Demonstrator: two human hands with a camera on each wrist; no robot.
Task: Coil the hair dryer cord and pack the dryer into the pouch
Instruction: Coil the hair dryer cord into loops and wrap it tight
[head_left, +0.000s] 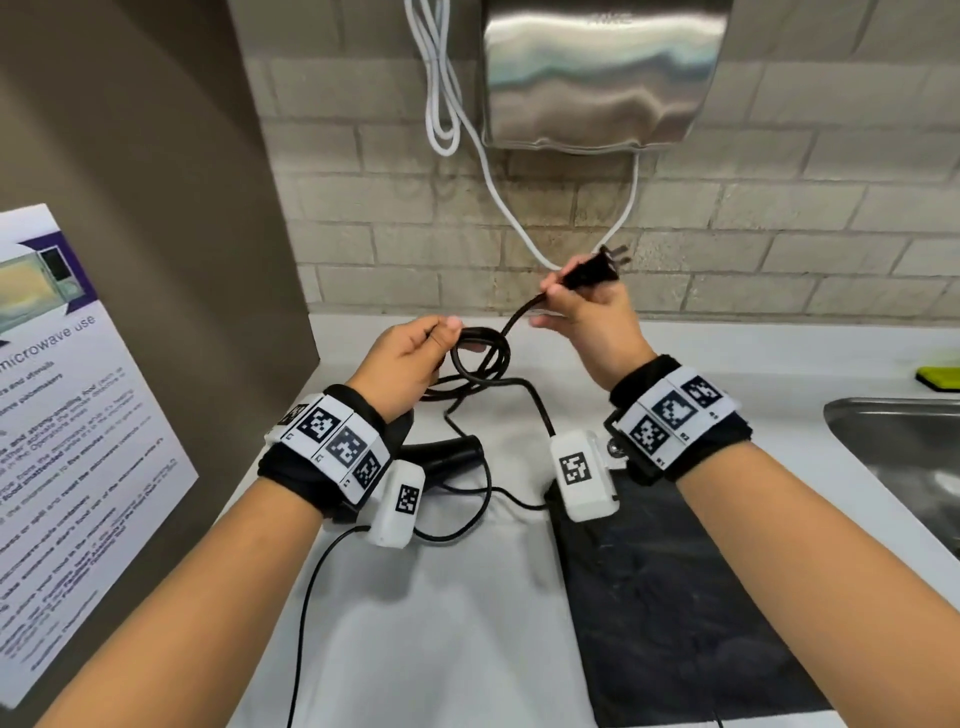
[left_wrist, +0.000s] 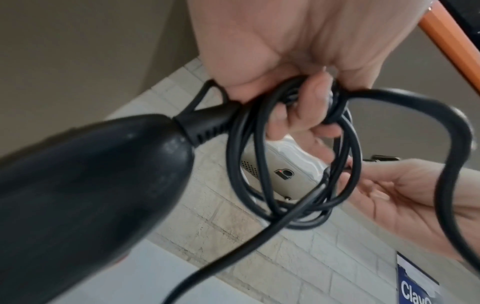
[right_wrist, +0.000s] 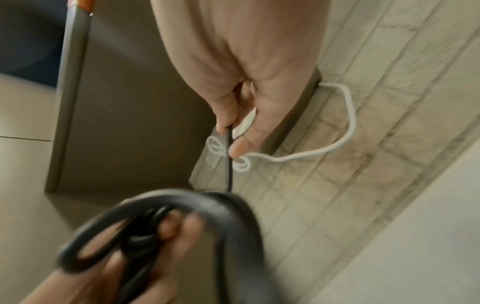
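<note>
the left hand (head_left: 410, 364) is gripping a bundle of small loops of the thin black rubber cord (head_left: 480, 358), its fingers (left_wrist: 306, 107) curled through the loops, holding them in the air above the pale grey countertop (head_left: 457, 597). the right hand (head_left: 592, 317) is pinching the same cord just behind the black two-pronged plug (head_left: 597, 270), thumb and fingers closed on it, with the prongs pointing up and away toward the brick wall. the two hands are near each other but not touching, joined by a short taut run of cord that is rising from the loops to the plug.

the black plastic hair dryer (head_left: 447, 452) is lying on the countertop right under the left wrist, mostly hidden in the head view; the left wrist view is showing its rounded handle end (left_wrist: 91, 195) and ribbed strain relief close to the palm. more slack cord is trailing across the countertop between the wrists. the flat black fabric pouch (head_left: 675, 597) is lying on the countertop below the right wrist, to the right of the dryer, and the dryer is sitting outside it.

a steel wall-mounted hand dryer (head_left: 602, 78) is hanging on the wall above the countertop, with a white cable (head_left: 498, 202) drooping beneath it. a steel sink (head_left: 904, 457) is sitting at the countertop's right end, and a printed microwave notice (head_left: 67, 441) is stuck to the panel at its left.
</note>
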